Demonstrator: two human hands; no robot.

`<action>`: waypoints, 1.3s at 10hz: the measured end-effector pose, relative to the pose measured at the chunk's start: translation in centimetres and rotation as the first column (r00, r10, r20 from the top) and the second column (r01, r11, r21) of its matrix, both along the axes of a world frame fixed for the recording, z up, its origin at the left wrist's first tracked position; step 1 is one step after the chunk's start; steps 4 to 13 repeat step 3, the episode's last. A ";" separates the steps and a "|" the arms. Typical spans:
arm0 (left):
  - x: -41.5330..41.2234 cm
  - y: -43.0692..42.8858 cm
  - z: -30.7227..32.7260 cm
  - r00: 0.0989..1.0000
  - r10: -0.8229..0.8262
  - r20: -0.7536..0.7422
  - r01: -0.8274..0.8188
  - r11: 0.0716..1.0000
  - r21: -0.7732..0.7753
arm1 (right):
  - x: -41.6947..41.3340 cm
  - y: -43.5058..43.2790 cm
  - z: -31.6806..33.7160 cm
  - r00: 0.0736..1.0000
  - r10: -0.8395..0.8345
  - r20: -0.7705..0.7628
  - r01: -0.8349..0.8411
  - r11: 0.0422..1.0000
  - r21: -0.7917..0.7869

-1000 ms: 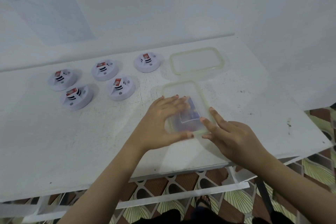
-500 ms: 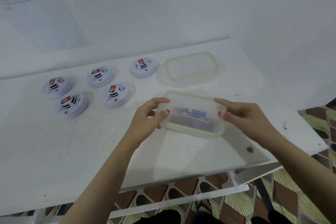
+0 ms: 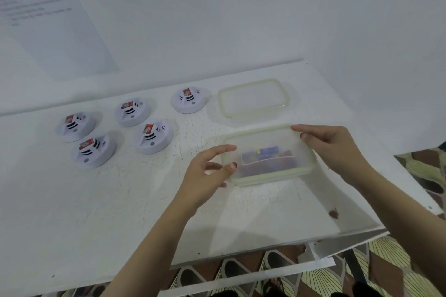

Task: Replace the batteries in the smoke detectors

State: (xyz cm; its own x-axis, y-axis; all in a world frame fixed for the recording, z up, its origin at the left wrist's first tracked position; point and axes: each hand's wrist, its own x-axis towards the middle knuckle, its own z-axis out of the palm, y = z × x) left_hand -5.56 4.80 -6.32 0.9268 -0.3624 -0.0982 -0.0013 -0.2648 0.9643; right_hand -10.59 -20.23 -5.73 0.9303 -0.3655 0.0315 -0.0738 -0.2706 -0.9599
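White table [image 3: 120, 200]: five smoke detectors [image 3: 154, 136] grouped at the far left, well apart from the hands. Clear box [image 3: 268, 155] with batteries [image 3: 266, 152] at centre right; an empty lid [image 3: 253, 98] just behind it. Right hand [image 3: 337, 149] grips the box's far right corner. Left hand [image 3: 207, 171], fingers spread open, at its left edge.

Left hand [image 3: 205, 171] released container [image 3: 268, 155], fingers now spread beside it.
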 end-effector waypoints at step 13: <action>1.9 2.2 11.8 0.749 0.233 0.620 -0.158 0.972 -0.175 | -1.0 -1.1 9.2 0.949 0.059 0.309 -0.002 0.984 -0.180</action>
